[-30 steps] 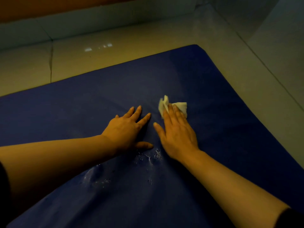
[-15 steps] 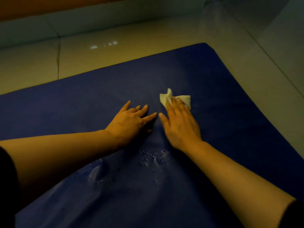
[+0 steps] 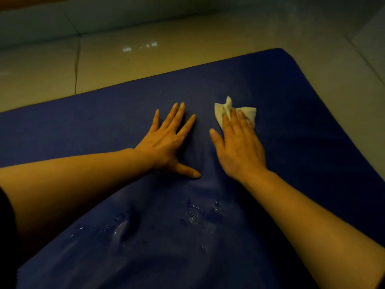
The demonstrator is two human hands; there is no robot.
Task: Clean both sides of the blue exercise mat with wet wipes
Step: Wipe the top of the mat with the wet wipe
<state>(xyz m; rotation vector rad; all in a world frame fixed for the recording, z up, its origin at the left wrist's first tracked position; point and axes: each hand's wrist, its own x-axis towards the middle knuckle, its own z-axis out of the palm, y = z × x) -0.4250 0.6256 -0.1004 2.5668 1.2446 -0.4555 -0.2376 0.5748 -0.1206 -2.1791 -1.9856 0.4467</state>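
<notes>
The blue exercise mat [image 3: 291, 105] lies flat on the floor and fills most of the view, its rounded far corner at the upper right. My left hand [image 3: 166, 142] rests flat on the mat with fingers spread and straight. Just to its right, my right hand [image 3: 239, 147] presses a crumpled white wet wipe [image 3: 225, 110] onto the mat with straight fingers. Most of the wipe sticks out beyond the fingertips. Wet droplets and a shallow dent [image 3: 125, 228] mark the mat nearer to me.
Pale glossy floor tiles [image 3: 166, 59] surround the mat on the far and right sides, with a dark grout line [image 3: 76, 65] at the far left. A wall base [image 3: 104, 17] runs along the top.
Both hands have slid farther away across the mat, the right one pushing the wipe ahead. The left fingers have spread out straight.
</notes>
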